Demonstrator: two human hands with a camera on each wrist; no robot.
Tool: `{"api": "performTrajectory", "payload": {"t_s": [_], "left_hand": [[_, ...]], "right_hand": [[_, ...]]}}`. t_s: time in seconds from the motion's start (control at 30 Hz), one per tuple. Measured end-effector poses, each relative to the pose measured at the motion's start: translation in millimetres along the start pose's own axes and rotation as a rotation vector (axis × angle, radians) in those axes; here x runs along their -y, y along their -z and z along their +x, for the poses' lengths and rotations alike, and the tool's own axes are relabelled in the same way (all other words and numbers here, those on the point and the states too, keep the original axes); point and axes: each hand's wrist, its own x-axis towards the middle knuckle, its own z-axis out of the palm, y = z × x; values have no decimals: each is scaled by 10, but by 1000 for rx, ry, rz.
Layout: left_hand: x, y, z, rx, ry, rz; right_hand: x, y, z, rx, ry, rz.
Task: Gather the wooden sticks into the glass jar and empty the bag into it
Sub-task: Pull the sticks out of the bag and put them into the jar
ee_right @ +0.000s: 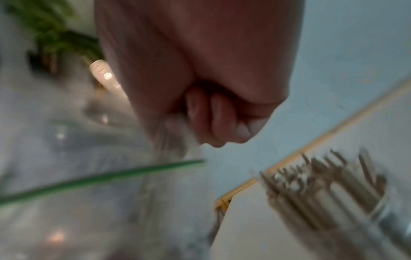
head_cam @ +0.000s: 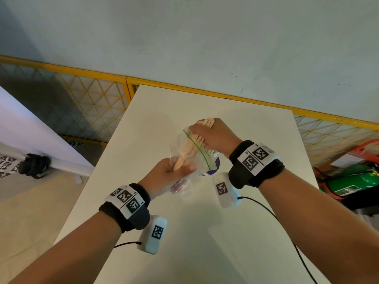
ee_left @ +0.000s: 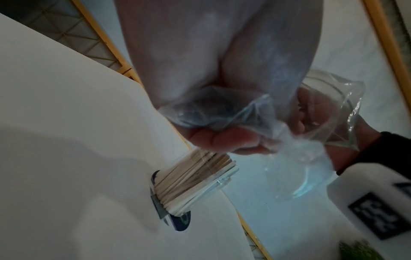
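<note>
Over the jar [ee_left: 195, 183], both hands are gripping the bag [head_cam: 184, 148], left hand [head_cam: 170, 175] low, right hand [head_cam: 213, 136] pinching its mouth; tipping slowly should guide sticks [head_cam: 182, 158] in.

No legible text on anything.

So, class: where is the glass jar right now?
In the left wrist view, the glass jar stands on the white table, packed with wooden sticks, just below the left hand.
</note>
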Motion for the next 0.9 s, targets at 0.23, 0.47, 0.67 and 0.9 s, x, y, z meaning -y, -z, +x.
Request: {"api": "performTrajectory", "payload": {"t_s": [0.23,0.47,0.67,0.9], "left_hand": [[109,181,35,-125,63,33],[163,324,24,-206,80,-24],[223,332,0,-214,120,-41],[249,312,-2,-219,146,-29]], "right_hand": [[97,252,85,-106,94,-55],[271,754,187,-279,132,28],[-63,856,311,-337,100,-109],[-252,607,383,-327,185,-376]]}}
